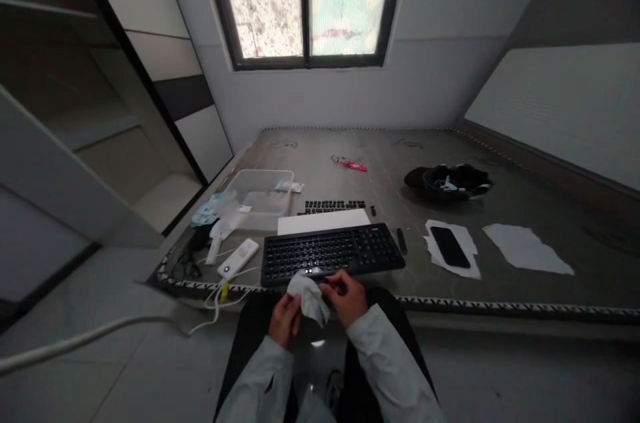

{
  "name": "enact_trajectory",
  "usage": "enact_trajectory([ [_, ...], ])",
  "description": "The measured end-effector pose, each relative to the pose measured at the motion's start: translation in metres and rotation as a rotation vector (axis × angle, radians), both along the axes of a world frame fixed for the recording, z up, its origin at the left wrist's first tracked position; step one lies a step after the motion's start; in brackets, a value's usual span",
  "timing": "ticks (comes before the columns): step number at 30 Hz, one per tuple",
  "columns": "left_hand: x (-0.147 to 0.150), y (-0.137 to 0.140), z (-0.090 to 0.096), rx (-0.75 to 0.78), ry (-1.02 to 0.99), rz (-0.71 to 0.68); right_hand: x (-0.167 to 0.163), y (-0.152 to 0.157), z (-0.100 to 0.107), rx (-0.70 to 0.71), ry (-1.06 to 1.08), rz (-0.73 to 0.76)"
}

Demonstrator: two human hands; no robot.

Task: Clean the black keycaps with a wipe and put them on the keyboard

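At the far left a white cable [100, 333] runs up to the front edge of the mattress [380, 193], where a white device [239, 259] with a round dark mark lies. Behind the device stands a clear plastic box [270, 213], with crumpled packaging [206, 211] at its left side.

Next comes the left hand [284, 317], just in front of the mattress edge, its thumb and fingers pinching the left side of a white cloth [309, 298]. The cloth hangs crumpled between the two hands, its upper part overlapping the front edge of the black keyboard [333, 253] in this view. The keyboard lies just beyond both hands, slightly slanted, with a white sheet [323, 221] along its back edge and rows of black keycaps [335, 205] farther back.

The right hand [347, 297] is at the cloth's right side, thumb and forefinger drawn together; I cannot tell whether they grip the cloth or something small and dark. Well beyond lies a red packet [353, 164].

Just right of the keyboard is a slim dark object [401, 241], then a black phone [450, 247] on white paper [465, 239], a dark bundle [463, 183] behind it, and another white paper piece [527, 249] farthest right.
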State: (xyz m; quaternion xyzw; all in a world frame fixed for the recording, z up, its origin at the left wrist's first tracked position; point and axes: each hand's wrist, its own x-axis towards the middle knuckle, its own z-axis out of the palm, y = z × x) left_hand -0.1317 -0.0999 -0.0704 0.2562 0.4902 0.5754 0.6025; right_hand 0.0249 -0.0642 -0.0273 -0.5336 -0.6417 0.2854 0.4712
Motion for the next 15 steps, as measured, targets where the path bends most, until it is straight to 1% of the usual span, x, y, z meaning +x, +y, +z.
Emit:
enact_trajectory([
  [2, 0.000, -0.003, 0.000, -0.008, -0.005, 0.014, 0.001, -0.004, 0.001, 0.019, -0.013, 0.053],
  [6, 0.000, -0.009, 0.003, 0.033, -0.034, 0.038, 0.002, -0.007, -0.001, 0.056, -0.048, 0.136],
  [9, 0.002, -0.012, 0.003, 0.052, -0.015, 0.022, 0.001, -0.011, -0.006, 0.080, -0.062, 0.196],
  [12, 0.004, -0.015, -0.002, 0.050, 0.033, -0.011, -0.001, -0.015, -0.007, 0.106, -0.070, 0.265],
  [15, 0.006, -0.017, -0.005, 0.054, 0.080, -0.063, -0.002, -0.016, -0.008, 0.122, -0.074, 0.271],
])
